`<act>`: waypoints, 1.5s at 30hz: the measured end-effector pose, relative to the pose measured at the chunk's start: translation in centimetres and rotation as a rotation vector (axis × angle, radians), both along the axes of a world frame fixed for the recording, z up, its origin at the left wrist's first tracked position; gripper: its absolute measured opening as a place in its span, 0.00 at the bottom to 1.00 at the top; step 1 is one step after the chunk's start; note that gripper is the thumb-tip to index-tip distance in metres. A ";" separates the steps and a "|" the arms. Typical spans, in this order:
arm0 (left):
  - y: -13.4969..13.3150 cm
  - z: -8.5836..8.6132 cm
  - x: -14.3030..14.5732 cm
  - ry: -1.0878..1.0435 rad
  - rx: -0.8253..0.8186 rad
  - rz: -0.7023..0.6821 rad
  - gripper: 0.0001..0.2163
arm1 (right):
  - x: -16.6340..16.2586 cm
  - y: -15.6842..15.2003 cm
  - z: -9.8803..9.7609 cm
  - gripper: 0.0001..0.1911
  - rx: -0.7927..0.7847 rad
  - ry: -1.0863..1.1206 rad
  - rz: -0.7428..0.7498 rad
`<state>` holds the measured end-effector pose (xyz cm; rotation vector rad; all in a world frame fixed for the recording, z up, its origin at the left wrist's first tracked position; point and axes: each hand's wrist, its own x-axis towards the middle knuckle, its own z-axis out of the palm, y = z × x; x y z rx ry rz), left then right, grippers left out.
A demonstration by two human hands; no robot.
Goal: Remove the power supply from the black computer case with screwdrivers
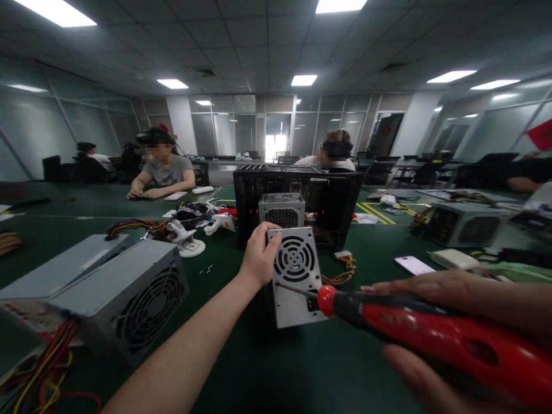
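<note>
My left hand (pixel 259 253) grips the upper left edge of a silver power supply (pixel 297 307), its thumb over the face with the round fan grille. The unit stands tilted on the green table. My right hand (pixel 457 299), large and close to the camera, is wrapped round a red and black electric screwdriver (pixel 409 322). The screwdriver's thin shaft points left across the power supply, and its tip is at the plate's left side, below the grille. A screw there is too small to make out. Behind stands an open black computer case (pixel 245 201) with another power supply (pixel 281 210) in it.
Two grey power supplies (pixel 125 287) with cable bundles lie on the left. Small screws (pixel 206 269), a white stand (pixel 187 244) and tangled cables are near the case. To the right are a phone (pixel 414 265) and another power supply (pixel 466 227). Co-workers sit across the table.
</note>
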<state>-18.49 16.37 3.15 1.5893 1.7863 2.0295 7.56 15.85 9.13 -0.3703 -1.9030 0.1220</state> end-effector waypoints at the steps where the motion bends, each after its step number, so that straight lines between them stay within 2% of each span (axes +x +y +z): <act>1: 0.0 0.0 0.0 0.000 -0.005 -0.003 0.11 | -0.3 -0.1 0.4 0.14 0.032 0.014 -0.038; 3: 0.0 -0.2 -0.1 -0.008 -0.017 0.002 0.12 | -1.3 -0.3 0.8 0.12 0.022 0.141 0.029; 4: 0.0 -0.3 -0.1 -0.016 -0.027 0.006 0.13 | -1.9 -0.2 0.8 0.16 -0.046 0.174 0.128; 5: 0.0 -0.4 -0.2 -0.028 -0.034 0.013 0.14 | -2.4 -0.1 0.8 0.24 -0.049 0.216 0.242; 7: 0.1 -0.5 -0.4 -0.042 -0.044 0.011 0.15 | -2.9 0.5 0.8 0.30 -0.025 0.225 0.423; 9: 0.1 -0.7 -0.6 -0.046 -0.049 0.013 0.15 | -2.7 0.9 0.9 0.23 -0.037 0.168 0.558; 10: 0.1 -0.7 -0.6 -0.045 -0.052 0.016 0.16 | -2.3 0.9 1.1 0.19 -0.082 0.121 0.610; 12: 0.0 -0.7 -0.6 -0.045 -0.058 0.020 0.16 | -1.1 0.5 1.7 0.16 -0.213 0.017 0.659; 14: -0.1 -0.7 -0.6 -0.039 -0.060 0.028 0.15 | 0.4 -0.3 2.4 0.16 -0.341 -0.082 0.620; 16: -0.1 -0.7 -0.6 -0.033 -0.059 0.035 0.14 | 1.6 -1.0 3.0 0.17 -0.373 -0.195 0.570; 19: 0.0 -0.8 -0.7 -0.036 -0.064 0.034 0.14 | 2.4 -1.3 3.5 0.18 -0.270 -0.339 0.533; 21: 0.0 -0.8 -0.7 -0.039 -0.065 0.032 0.14 | 2.3 -0.8 3.5 0.16 -0.194 -0.361 0.465; 26: -0.1 -0.8 -0.6 -0.036 -0.066 0.030 0.15 | 1.0 0.0 3.1 0.15 -0.154 -0.214 0.329; 33: -0.1 -1.0 -0.7 -0.038 -0.069 0.003 0.15 | -0.8 -1.3 2.3 0.18 -0.123 0.000 0.157; 37: 0.0 -1.2 -0.9 -0.044 -0.066 0.005 0.15 | -2.6 -1.0 1.4 0.16 -0.187 0.184 0.253; 41: 0.2 -1.7 -0.7 -0.142 -0.058 -0.048 0.16 | -3.5 0.0 1.1 0.15 -0.197 0.209 0.333; 45: 0.4 -1.5 0.0 -0.407 -0.039 -0.185 0.28 | -3.3 1.0 1.6 0.13 -0.255 0.203 0.328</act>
